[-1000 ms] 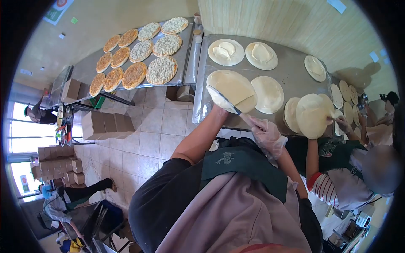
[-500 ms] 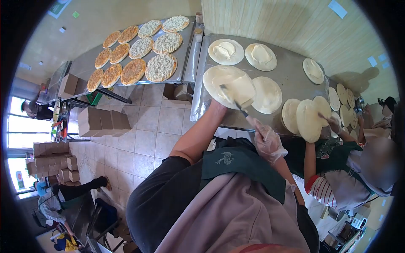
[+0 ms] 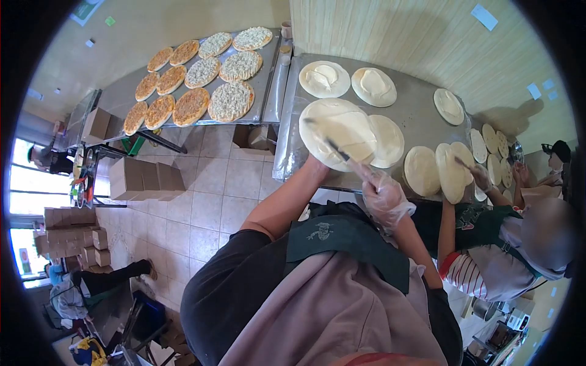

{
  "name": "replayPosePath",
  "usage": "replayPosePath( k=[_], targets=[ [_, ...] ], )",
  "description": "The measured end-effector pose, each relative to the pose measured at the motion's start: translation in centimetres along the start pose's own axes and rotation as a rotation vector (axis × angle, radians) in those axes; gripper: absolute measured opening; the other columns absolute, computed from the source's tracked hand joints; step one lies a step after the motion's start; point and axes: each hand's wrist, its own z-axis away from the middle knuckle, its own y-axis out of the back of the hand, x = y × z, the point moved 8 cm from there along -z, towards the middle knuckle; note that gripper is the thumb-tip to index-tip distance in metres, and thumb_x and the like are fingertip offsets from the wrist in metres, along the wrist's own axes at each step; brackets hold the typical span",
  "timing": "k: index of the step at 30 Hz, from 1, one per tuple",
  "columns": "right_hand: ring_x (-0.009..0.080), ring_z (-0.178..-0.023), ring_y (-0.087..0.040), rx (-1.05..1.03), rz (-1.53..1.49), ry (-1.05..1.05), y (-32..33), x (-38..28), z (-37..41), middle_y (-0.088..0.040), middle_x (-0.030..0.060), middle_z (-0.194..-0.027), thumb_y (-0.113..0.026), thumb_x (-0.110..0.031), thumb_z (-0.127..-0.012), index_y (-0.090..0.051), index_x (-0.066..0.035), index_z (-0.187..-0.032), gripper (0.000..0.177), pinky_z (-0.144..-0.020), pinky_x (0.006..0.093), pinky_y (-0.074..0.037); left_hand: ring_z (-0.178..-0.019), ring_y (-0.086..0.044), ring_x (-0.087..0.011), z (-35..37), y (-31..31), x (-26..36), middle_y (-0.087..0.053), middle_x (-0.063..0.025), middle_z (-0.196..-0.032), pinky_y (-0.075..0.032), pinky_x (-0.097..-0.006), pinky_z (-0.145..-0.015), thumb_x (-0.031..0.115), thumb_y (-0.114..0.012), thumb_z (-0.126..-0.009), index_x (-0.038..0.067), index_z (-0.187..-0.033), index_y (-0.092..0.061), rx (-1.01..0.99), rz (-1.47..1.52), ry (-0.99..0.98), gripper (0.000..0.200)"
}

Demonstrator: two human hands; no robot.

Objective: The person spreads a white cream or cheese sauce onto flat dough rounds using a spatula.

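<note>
My gloved right hand (image 3: 385, 194) grips a spatula (image 3: 346, 157); over my left hand (image 3: 318, 166) — fingers hidden, grip unclear — sits a coated dough round (image 3: 347, 129), above the worktop (image 3: 422, 116). Pressing the blade hard could tear it or tip it off.

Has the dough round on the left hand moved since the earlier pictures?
Yes, to the right: in view, the held round now covers more of the other round lying on the table.
</note>
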Motion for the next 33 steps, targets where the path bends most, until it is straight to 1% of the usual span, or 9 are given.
replayPosePath(
  k=[2, 5, 9, 11, 14, 18, 20, 28, 33],
  targets=[
    [0.0358, -0.07, -0.059, 0.09, -0.148, 0.161, 0.9, 0.6, -0.5, -0.06, 0.0184, -0.077, -0.05, -0.008, -0.082, -0.059, -0.022, -0.121, 0.042, -0.065, 0.0426, -0.047, -0.108, -0.056, -0.0298, 0.4, -1.1, -0.4, -0.055, -0.0121, -0.122, -0.047, -0.047, -0.092, 0.043, -0.042, -0.092, 0.01, -0.126, -0.047, -0.029, 0.0, 0.053, 0.048],
    [0.035, -0.067, -0.058, 0.046, -0.032, -0.333, 2.9, 5.4, -1.5, -0.059, 0.0185, -0.074, -0.05, -0.01, -0.083, -0.059, -0.023, -0.12, 0.04, -0.064, 0.042, -0.046, -0.108, -0.056, -0.0296, 1.0, -2.7, -1.4, -0.055, -0.0121, -0.123, -0.047, -0.047, -0.092, 0.043, -0.042, -0.092, 0.01, -0.127, -0.046, -0.075, 0.017, 0.128, 0.049],
    [0.0358, -0.069, -0.059, 0.057, 0.183, -0.288, 3.2, 4.9, -3.3, -0.06, 0.0191, -0.076, -0.05, -0.01, -0.083, -0.058, -0.025, -0.121, 0.041, -0.066, 0.0416, -0.047, -0.109, -0.056, -0.0294, 1.3, -3.2, -2.2, -0.055, -0.012, -0.123, -0.047, -0.0471, -0.092, 0.044, -0.042, -0.092, 0.01, -0.127, -0.046, -0.124, 0.038, 0.19, 0.049],
    [0.0256, -0.066, -0.058, 0.047, 0.375, -0.066, 1.9, 1.3, -2.8, -0.058, 0.0142, -0.073, -0.054, -0.005, -0.082, -0.058, -0.022, -0.122, 0.044, -0.062, 0.0339, -0.046, -0.11, -0.055, -0.0294, 1.4, -1.8, -2.4, -0.054, -0.0118, -0.125, -0.046, -0.0474, -0.093, 0.045, -0.042, -0.091, 0.011, -0.129, -0.045, -0.14, 0.098, 0.22, 0.052],
    [0.0268, -0.067, -0.058, 0.04, -0.016, 0.118, 1.6, 0.6, -2.3, -0.057, 0.0154, -0.075, -0.055, -0.005, -0.081, -0.058, -0.019, -0.122, 0.043, -0.063, 0.0337, -0.046, -0.109, -0.056, -0.0298, 1.2, -1.2, -1.6, -0.054, -0.0118, -0.125, -0.046, -0.0476, -0.093, 0.046, -0.042, -0.091, 0.011, -0.129, -0.045, -0.084, 0.032, 0.098, 0.052],
    [0.0266, -0.063, -0.056, 0.05, 0.096, -0.162, 4.2, 2.2, -2.9, -0.055, 0.0146, -0.071, -0.055, -0.005, -0.081, -0.06, -0.017, -0.12, 0.041, -0.06, 0.0343, -0.045, -0.109, -0.056, -0.0305, 1.5, -1.8, -2.2, -0.054, -0.0127, -0.125, -0.046, -0.0477, -0.093, 0.05, -0.043, -0.09, 0.011, -0.129, -0.046, -0.066, 0.037, 0.196, 0.055],
    [0.028, -0.063, -0.055, 0.141, 0.205, -0.053, 3.4, 2.9, -2.6, -0.054, 0.0148, -0.073, -0.054, -0.005, -0.081, -0.058, -0.017, -0.121, 0.042, -0.058, 0.0373, -0.045, -0.109, -0.056, -0.0302, 1.5, -2.3, -2.6, -0.054, -0.0125, -0.125, -0.046, -0.0476, -0.093, 0.052, -0.042, -0.089, 0.012, -0.129, -0.046, -0.14, 0.077, 0.222, 0.057],
    [0.0339, -0.069, -0.057, -0.144, 0.347, 0.136, 6.2, -2.2, -1.1, -0.055, 0.0143, -0.087, -0.055, -0.007, -0.081, -0.058, -0.02, -0.12, 0.042, -0.061, 0.0423, -0.046, -0.107, -0.057, -0.0294, 1.4, -1.5, -2.5, -0.056, -0.0123, -0.123, -0.047, -0.0467, -0.092, 0.05, -0.042, -0.09, 0.011, -0.128, -0.047, -0.114, 0.022, 0.17, 0.055],
    [0.035, -0.078, -0.059, -0.208, 0.656, 0.009, 7.1, -0.8, -4.0, -0.056, 0.0163, -0.096, -0.046, -0.022, -0.087, -0.05, -0.021, -0.126, 0.04, -0.072, 0.044, -0.048, -0.109, -0.056, -0.0291, 2.8, -5.1, -3.5, -0.055, -0.0129, -0.122, -0.047, -0.0463, -0.092, 0.049, -0.042, -0.09, 0.011, -0.128, -0.047, -0.109, 0.001, 0.268, 0.054]
  ],
)
